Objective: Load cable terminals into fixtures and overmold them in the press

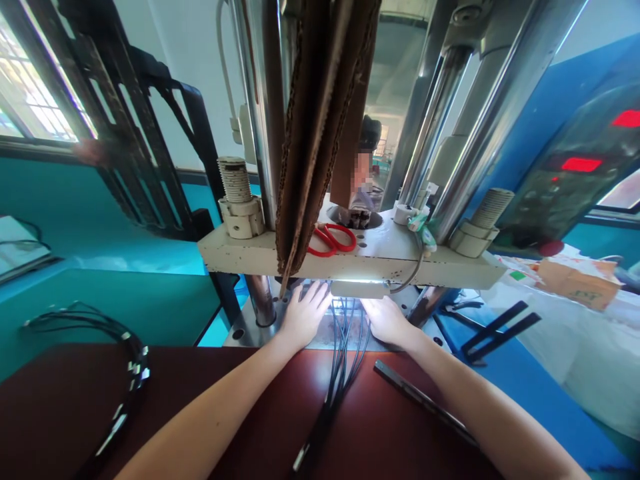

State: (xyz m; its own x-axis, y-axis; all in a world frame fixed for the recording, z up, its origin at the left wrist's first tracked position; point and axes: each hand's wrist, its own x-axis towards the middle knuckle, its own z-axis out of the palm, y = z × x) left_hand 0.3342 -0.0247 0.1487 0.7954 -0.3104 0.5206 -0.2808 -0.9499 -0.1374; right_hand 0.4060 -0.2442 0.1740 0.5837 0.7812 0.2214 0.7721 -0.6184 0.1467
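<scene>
Tabletop (190,367): dark red-brown, across the bottom of the view from 5 to 8 o'clock.
Side bundle (135,367): black leads with pale tags, curving on the tabletop at 8 o'clock.
Black bar (425,398): lying at 5 o'clock, beside the right forearm.
Black cables (327,407): gathered at 6 o'clock, fanning out toward the lit metal bed (320,337) between both hands.
Left hand (303,317): just left of 6 o'clock, fingers outstretched and slightly spread beside the cables.
Right hand (385,320): at 5 o'clock, beside the cables; fingertips partly hidden, so its grip cannot be told.
Lamp bar (360,289): pale, above the cable ends.
Press plate (240,257): spanning 4 to 8 o'clock, carrying red-handled scissors (334,244).
Cardboard (325,120): upright at 12 o'clock.
Control panel (570,193): blurred, red-lit, at 3 o'clock.
</scene>
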